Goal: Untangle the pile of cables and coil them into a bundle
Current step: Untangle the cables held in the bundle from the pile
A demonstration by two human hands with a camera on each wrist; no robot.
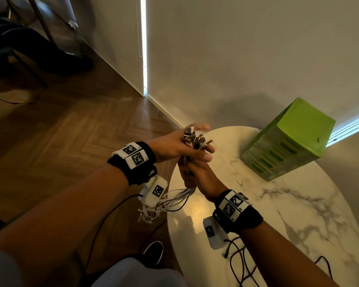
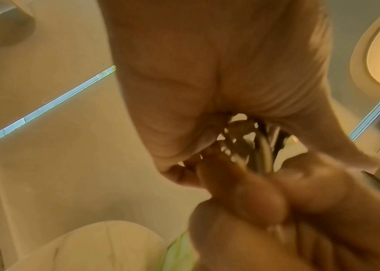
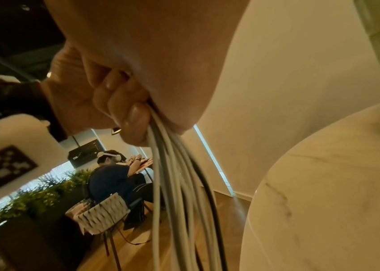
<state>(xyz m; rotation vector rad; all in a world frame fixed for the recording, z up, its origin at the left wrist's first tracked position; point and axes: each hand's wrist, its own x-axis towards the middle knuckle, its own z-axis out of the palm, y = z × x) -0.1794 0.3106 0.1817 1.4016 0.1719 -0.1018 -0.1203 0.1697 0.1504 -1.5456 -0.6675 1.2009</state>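
A bundle of mostly white cables (image 1: 174, 198) is held over the left edge of the round marble table (image 1: 298, 206). My left hand (image 1: 197, 146) grips its top, and the metal plugs (image 1: 192, 136) stick up between thumb and fingers. Just below, my right hand (image 1: 195, 176) is curled round the same strands. Their loose white ends (image 1: 148, 213) hang toward the floor. In the right wrist view my curled fingers (image 3: 133, 113) clamp the cables (image 3: 177, 174) against the palm. In the left wrist view the strands (image 2: 242, 141) show between both hands.
Thin dark cables (image 1: 243, 264) lie on the table's near side, under my right forearm. A green slotted box (image 1: 288, 141) stands at the table's back by the wall. Wooden floor lies to the left. A seated person (image 3: 114, 176) is far across the room.
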